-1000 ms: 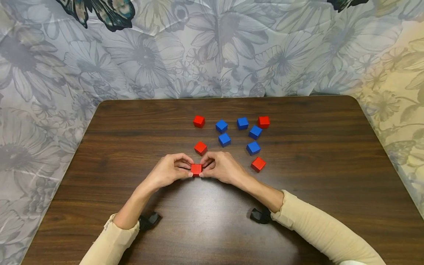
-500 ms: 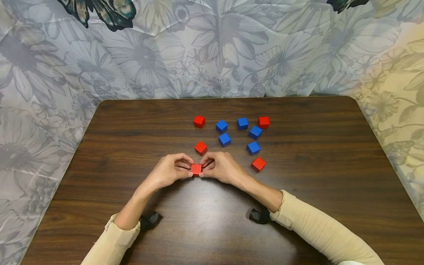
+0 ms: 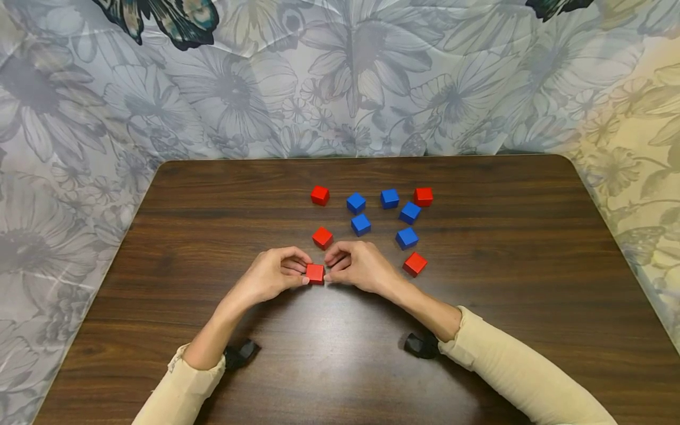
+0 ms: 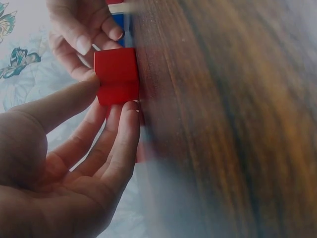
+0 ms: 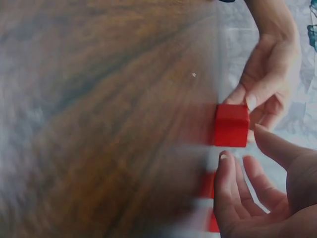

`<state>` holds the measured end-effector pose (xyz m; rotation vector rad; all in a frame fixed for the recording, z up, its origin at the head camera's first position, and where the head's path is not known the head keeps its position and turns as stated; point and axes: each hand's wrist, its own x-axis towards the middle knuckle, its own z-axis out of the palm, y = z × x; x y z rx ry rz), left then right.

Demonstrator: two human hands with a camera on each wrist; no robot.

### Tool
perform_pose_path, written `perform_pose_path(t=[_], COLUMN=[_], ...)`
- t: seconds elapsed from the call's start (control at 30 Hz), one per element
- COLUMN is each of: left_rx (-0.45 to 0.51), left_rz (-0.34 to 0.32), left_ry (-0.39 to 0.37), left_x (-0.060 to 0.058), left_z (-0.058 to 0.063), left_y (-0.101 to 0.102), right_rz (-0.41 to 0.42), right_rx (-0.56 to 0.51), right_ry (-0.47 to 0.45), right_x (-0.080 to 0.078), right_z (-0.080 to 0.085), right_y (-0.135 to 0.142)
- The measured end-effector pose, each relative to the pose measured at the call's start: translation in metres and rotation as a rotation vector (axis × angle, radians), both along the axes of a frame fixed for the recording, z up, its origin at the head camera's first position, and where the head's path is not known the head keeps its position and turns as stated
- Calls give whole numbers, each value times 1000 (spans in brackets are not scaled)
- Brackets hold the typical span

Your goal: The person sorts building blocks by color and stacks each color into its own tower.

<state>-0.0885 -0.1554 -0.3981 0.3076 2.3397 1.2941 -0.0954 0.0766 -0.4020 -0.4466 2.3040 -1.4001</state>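
Note:
In the head view a red cube (image 3: pixel 315 273) sits low over the table, between the two hands. My left hand (image 3: pixel 270 275) pinches it from the left, thumb at the near corner and fingers at the far one. The left wrist view shows the same red cube (image 4: pixel 117 77) between the thumb and fingertips. Just right of the cube is my right hand (image 3: pixel 361 268), its thumb and fingers spread a little apart. In the right wrist view a narrow gap parts the right fingertips (image 5: pixel 225 157) from the cube.
Right behind the hands lies another red cube (image 3: pixel 322 238). Several blue cubes (image 3: pixel 360 225) are scattered farther back, with more red ones at the back left (image 3: pixel 320 195), back right (image 3: pixel 423 196) and by the right forearm (image 3: pixel 415 264). A floral cloth (image 3: pixel 340 88) hangs behind the brown table (image 3: pixel 186 236).
My right hand has let go of the red cube and shifted slightly right. The left hand keeps its hold in the same place. The other cubes lie as before.

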Motion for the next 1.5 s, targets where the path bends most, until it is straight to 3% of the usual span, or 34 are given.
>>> perform_pose_path(t=[0.93,1.5], left_rx=[-8,-15], left_rz=[-25,-23], left_ry=[18,8], left_x=[-5,-2], left_z=[4,1], left_y=[0,-2], right_rz=[-98,-162], right_rx=[-19,-27], right_ry=[295,357], right_x=[0,8], right_z=[39,31], right_y=[67,102])
